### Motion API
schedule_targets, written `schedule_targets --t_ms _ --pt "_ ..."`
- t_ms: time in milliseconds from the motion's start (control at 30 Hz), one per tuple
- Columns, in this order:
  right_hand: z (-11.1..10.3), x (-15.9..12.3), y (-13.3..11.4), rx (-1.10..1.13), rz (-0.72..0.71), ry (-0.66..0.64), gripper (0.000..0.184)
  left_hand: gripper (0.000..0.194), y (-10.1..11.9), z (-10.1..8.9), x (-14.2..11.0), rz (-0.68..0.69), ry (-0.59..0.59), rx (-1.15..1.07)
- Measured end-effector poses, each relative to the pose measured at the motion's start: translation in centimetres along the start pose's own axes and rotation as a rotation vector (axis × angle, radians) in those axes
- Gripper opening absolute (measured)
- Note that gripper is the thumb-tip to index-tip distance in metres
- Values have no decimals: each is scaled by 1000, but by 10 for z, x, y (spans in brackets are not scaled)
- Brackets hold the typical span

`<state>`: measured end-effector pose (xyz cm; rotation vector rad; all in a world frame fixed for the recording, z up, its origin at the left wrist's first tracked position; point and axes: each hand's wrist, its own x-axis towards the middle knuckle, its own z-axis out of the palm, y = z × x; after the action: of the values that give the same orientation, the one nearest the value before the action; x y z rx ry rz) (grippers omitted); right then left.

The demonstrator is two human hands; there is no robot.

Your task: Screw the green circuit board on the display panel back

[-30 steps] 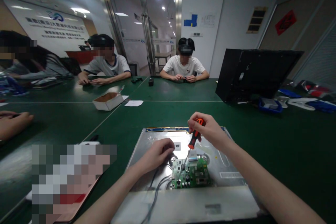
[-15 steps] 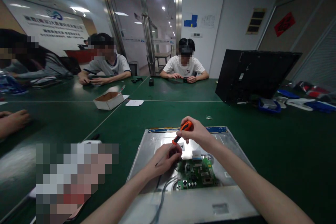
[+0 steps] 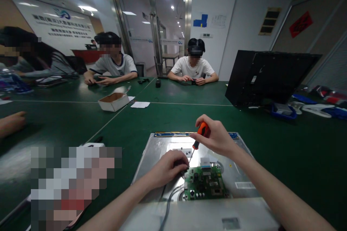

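Note:
My right hand (image 3: 218, 135) grips an orange and black screwdriver (image 3: 202, 131), its handle tilted up and to the right. The shaft slants down to the upper left corner of a green circuit board (image 3: 204, 182), close to my left fingertips. Curled at that same corner is my left hand (image 3: 172, 168); what its closed fingers pinch is hidden. The board sits on a silvery metal panel (image 3: 151, 155) lying flat. Grey cables (image 3: 168, 202) run from the board's left side towards me. A white ribbon cable (image 3: 205, 162) stands at the board's far edge.
A black monitor casing (image 3: 268, 77) stands at the right, with a blue tray (image 3: 283, 112) beside it. An open white box (image 3: 114, 103) and paper (image 3: 140, 104) lie farther left. People sit across the green table (image 3: 173, 115); another person's hand (image 3: 12, 124) rests at left.
The screwdriver first pointed at the board, then swung left across my left hand, its tip over the wrist side. Now it points steeply down to the board's corner beside my left fingers.

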<state>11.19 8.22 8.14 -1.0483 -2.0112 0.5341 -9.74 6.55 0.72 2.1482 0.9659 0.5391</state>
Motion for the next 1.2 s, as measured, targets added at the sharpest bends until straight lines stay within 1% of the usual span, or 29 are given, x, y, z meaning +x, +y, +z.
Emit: schedule_targets --t_ms 167,400,500,633,833,1200 --pt "5 -4 -6 -169 -93 -52 25 4 -2 1 1 4 -1 -4" --pt "3 -2 -7 -212 -132 -56 24 8 0 2 0 35 20 37" --pt "-1 -1 -6 -237 -161 -52 24 9 0 1 0 24 14 46" --pt "-6 0 -5 -254 -155 -48 23 7 0 1 1 -4 3 51" --pt "-9 1 -3 -242 -129 -46 22 7 -1 2 2 3 10 62" --pt "-7 0 -4 -248 -153 -73 24 5 -2 2 1 66 26 86"
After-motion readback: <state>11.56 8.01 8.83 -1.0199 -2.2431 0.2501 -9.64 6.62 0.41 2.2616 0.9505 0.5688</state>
